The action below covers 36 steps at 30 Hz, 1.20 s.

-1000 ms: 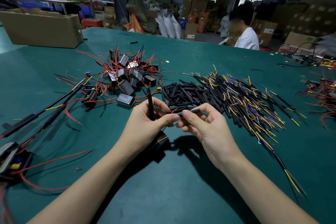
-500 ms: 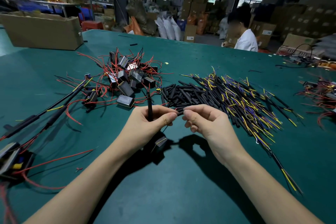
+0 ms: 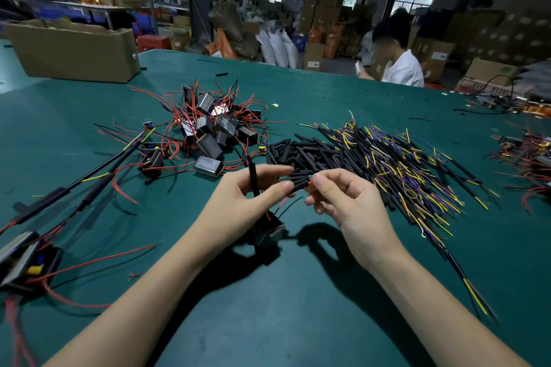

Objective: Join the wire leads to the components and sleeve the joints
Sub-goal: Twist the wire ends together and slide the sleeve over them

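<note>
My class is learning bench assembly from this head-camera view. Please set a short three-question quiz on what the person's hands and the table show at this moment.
1. True or false: both hands are raised above the green table rather than resting flat on it.
2. Which pile lies nearest the right hand?
A. boxy components with red leads
B. loose black sleeves
C. the cardboard box
3. Fill in: the left hand holds an upright black ____, with a small black component hanging below.

Key
1. True.
2. B: the loose black sleeves lie just beyond the fingers; the boxy components and the cardboard box sit farther left.
3. sleeve.
</note>
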Available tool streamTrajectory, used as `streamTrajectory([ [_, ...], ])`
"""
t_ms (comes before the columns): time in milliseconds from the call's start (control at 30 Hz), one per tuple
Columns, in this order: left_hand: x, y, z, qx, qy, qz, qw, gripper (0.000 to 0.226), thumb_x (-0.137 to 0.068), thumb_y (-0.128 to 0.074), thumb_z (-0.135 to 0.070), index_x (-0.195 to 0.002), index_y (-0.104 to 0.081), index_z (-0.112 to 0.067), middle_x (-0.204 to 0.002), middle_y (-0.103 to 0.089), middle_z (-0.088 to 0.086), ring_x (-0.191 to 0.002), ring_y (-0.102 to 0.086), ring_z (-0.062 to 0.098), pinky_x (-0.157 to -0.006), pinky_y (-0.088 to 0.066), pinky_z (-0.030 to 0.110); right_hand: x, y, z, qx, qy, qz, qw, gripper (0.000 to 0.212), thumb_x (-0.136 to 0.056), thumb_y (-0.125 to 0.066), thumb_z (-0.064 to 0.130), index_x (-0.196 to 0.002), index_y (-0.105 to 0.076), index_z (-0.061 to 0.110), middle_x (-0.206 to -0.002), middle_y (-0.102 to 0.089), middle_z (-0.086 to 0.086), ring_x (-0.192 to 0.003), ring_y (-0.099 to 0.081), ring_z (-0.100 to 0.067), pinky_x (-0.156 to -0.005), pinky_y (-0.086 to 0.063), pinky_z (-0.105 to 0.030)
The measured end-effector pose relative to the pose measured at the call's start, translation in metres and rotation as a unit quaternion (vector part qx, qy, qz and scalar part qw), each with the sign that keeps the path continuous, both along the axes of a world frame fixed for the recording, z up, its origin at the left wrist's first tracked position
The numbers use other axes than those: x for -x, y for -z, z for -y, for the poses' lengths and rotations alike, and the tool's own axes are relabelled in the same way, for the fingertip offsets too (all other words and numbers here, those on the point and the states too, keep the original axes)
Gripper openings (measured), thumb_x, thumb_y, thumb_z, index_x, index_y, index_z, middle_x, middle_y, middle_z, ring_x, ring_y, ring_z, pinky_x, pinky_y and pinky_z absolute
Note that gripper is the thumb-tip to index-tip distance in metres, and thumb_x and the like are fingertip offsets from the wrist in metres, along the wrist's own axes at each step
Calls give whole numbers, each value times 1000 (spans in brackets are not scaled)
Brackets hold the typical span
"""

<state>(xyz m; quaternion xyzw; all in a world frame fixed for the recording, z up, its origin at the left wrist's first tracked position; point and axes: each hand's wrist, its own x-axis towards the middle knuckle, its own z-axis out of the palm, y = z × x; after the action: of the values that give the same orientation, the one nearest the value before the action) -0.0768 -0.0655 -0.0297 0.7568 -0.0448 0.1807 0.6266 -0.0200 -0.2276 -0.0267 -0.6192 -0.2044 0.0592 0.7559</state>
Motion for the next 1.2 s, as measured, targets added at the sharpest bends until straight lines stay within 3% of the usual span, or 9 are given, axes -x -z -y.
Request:
streamTrajectory([
  [267, -2, -1, 14, 36, -20, 21, 999, 5, -82, -72, -8, -81, -75, -12, -60, -67, -8, -51, -53, 0, -51, -41, 10, 8, -3, -7, 65, 24, 3, 998, 9, -89, -64, 14, -80, -66, 15, -65, -62, 11, -63, -54, -2, -57, -39, -18],
  [400, -5, 2, 14, 28, -42, 5, 999, 8, -84, -71, -14, -78, -75, -11, -55, -63, -7, -47, -49, 0, -48, -37, 10, 6, -3, -7, 47, 34, -74, 996, 10, -88, -65, 15, -78, -65, 17, -64, -61, 10, -62, -55, -1, -64, -39, -23],
  [567, -4, 5, 15, 13, -83, 8, 996, 16, -85, -68, -9, -71, -71, -5, -45, -53, -12, -40, -42, -2, -44, -31, 9, -1, -6, 0, 112, -8, -31, 993, 8, -87, -65, 20, -84, -70, 14, -69, -63, 7, -63, -55, -3, -51, -38, -14],
  [667, -4, 6, 17, 25, -102, 15, 994, 17, -86, -67, -8, -69, -69, -5, -47, -52, -11, -42, -41, 0, -45, -32, 11, -28, -18, 22, 127, 73, -18, 989, 19, -85, -67, 30, -86, -72, 12, -70, -66, 5, -56, -55, 0, -47, -38, -10],
  [733, -5, 6, 19, 27, -106, 19, 994, 17, -86, -67, -9, -69, -69, -9, -50, -53, -11, -43, -43, 1, -46, -33, 12, -58, -23, 40, 216, 211, 40, 952, 15, -88, -66, 24, -80, -72, 12, -69, -66, 0, -53, -55, -3, -49, -39, -10],
  [800, -7, 7, 20, 31, -107, 21, 994, 16, -87, -66, -9, -71, -69, -10, -51, -54, -11, -43, -44, 1, -46, -33, 11, -85, -20, 50, 354, 319, 102, 874, 15, -88, -64, 22, -82, -73, 12, -77, -70, -6, -64, -59, -13, -60, -43, -18],
  [900, -9, 9, 18, 34, -108, 26, 993, 14, -88, -66, -11, -74, -69, -11, -52, -55, -11, -45, -47, 2, -47, -35, 12, -108, -11, 44, 492, 339, 116, 794, 15, -87, -60, 24, -90, -73, 17, -93, -70, -10, -91, -63, -31, -73, -45, -31],
  [1000, -8, 9, 18, 28, -108, 39, 993, 12, -88, -65, -11, -76, -68, -12, -55, -58, -10, -49, -50, 3, -50, -39, 13, -120, 0, 33, 610, 318, 135, 714, 14, -88, -57, 16, -92, -69, 11, -97, -68, -14, -96, -62, -33, -68, -40, -30],
  [1200, -9, 11, 17, 27, -102, 42, 993, 13, -89, -65, -11, -75, -67, -11, -55, -58, -8, -52, -53, 5, -52, -43, 15, -133, -3, 25, 673, 310, 107, 663, 11, -86, -56, 1, -96, -59, 7, -110, -64, -17, -105, -61, -35, -74, -41, -33],
])
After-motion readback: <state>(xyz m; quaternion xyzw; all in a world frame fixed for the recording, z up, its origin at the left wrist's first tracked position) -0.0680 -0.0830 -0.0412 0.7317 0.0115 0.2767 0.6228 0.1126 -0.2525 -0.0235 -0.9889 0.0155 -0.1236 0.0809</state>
